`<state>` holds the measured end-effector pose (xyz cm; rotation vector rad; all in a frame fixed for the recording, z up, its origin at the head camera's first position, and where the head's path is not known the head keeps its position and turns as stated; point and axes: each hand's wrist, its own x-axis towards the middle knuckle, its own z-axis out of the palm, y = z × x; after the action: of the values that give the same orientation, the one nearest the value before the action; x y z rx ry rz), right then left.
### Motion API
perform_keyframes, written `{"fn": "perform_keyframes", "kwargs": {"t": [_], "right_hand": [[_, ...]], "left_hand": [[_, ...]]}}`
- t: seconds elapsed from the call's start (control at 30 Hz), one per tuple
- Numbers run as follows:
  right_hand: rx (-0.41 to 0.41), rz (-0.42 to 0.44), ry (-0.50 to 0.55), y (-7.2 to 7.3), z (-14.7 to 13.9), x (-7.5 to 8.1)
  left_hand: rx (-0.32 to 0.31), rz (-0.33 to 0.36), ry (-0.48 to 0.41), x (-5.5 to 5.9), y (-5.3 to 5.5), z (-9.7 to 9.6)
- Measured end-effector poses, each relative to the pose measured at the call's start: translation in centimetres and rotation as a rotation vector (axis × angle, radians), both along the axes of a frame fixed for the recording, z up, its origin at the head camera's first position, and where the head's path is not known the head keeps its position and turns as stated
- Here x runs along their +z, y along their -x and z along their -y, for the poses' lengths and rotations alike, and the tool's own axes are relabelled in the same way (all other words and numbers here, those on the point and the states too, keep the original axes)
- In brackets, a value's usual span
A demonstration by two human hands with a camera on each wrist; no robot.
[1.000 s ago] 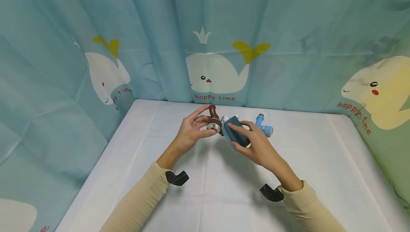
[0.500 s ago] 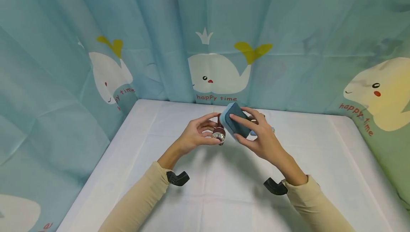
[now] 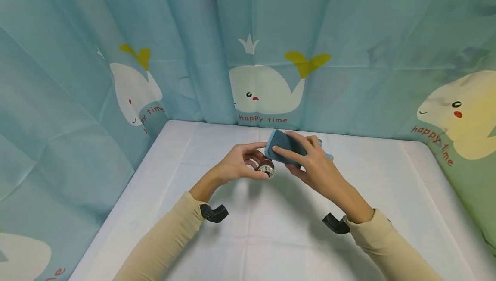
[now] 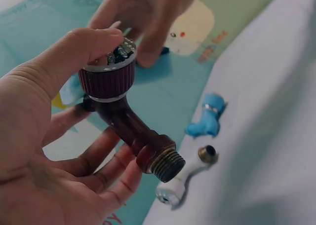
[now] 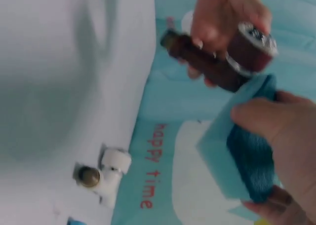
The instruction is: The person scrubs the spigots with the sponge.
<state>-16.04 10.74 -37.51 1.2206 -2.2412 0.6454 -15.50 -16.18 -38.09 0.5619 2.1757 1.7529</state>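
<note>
Head view, brown tap: brown tap (image 3: 267, 164) was held up over the worktop (image 3: 267, 246), partly hidden by the sponge (image 3: 284, 140) at its 1 o'clock.
Head view, grips: left hand (image 3: 232, 167) sat at the tap's 9 o'clock, grip half closed on it. Right hand (image 3: 319, 164) sat at 3 o'clock, fingers bent over the sponge.
Left wrist view, left grip: thumb lay across the ringed cap, fingers loosely spread behind the body; threaded end pointed to 5 o'clock, uncovered.
Left wrist view, spares: blue tap (image 4: 208, 117) lay at the brown tap's 3 o'clock, white tap (image 4: 177, 185) at its 5 o'clock.
Right wrist view, right grip: sponge was pinched between thumb and fingers, gap only sponge-wide.
Right wrist view, contact: sponge corner was at the tap's elbow; couldn't tell touching or just short.
Risk, drop: a hard sideways push could have swivelled the tap out of that loose left grip.
Risk, snag: bare threads could have torn the foam if dragged across.
</note>
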Motion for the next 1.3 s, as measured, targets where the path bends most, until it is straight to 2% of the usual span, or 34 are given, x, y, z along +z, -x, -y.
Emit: {"fn": "perform_keyframes", "kwargs": {"t": [0.07, 0.2, 0.3, 0.37, 0.43, 0.5, 0.57, 0.73, 0.9, 1.1, 1.2, 1.3], "right_hand": [[-0.002, 0.014, 0.024, 0.0, -0.1, -0.1], [0.025, 0.034, 0.06, -0.1, -0.2, -0.4], [-0.019, 0.067, 0.112, -0.2, -0.1, -0.6], [-0.029, 0.153, 0.196, -0.4, 0.0, -0.8], [-0.005, 0.25, 0.277, -0.8, 0.3, -1.1], [0.031, 0.342, 0.321, -1.2, 0.6, -1.7], [0.031, 0.384, 0.325, -1.6, 0.8, -2.1], [-0.012, 0.399, 0.348, -1.8, 0.8, -2.5], [0.03, 0.416, 0.364, -2.2, 1.2, -2.6], [-0.097, 0.427, 0.378, -2.5, 1.5, -3.1], [-0.113, 0.42, 0.347, -2.4, 1.5, -2.8], [-0.141, 0.388, 0.243, -2.3, 1.3, -2.4]], "left_hand": [[0.0, 0.006, 0.003, -0.1, 0.0, 0.0], [-0.019, -0.003, -0.046, -0.2, 0.1, -0.1], [-0.021, -0.001, -0.086, -0.3, 0.0, -0.1], [-0.001, 0.008, -0.104, -0.4, 0.0, -0.2], [0.021, 0.005, -0.123, -0.5, 0.1, -0.3], [0.035, -0.002, -0.149, -0.5, 0.1, -0.3], [0.044, 0.0, -0.17, -0.5, 0.1, -0.3], [0.061, 0.02, -0.179, -0.6, 0.0, -0.1], [0.049, 0.019, -0.258, -0.6, 0.0, -0.2], [0.089, 0.07, -0.385, -0.7, -0.3, -0.5], [0.123, 0.057, -0.419, -0.6, -0.3, -0.8], [0.163, 0.031, -0.435, -0.4, -0.2, -1.0]]}}
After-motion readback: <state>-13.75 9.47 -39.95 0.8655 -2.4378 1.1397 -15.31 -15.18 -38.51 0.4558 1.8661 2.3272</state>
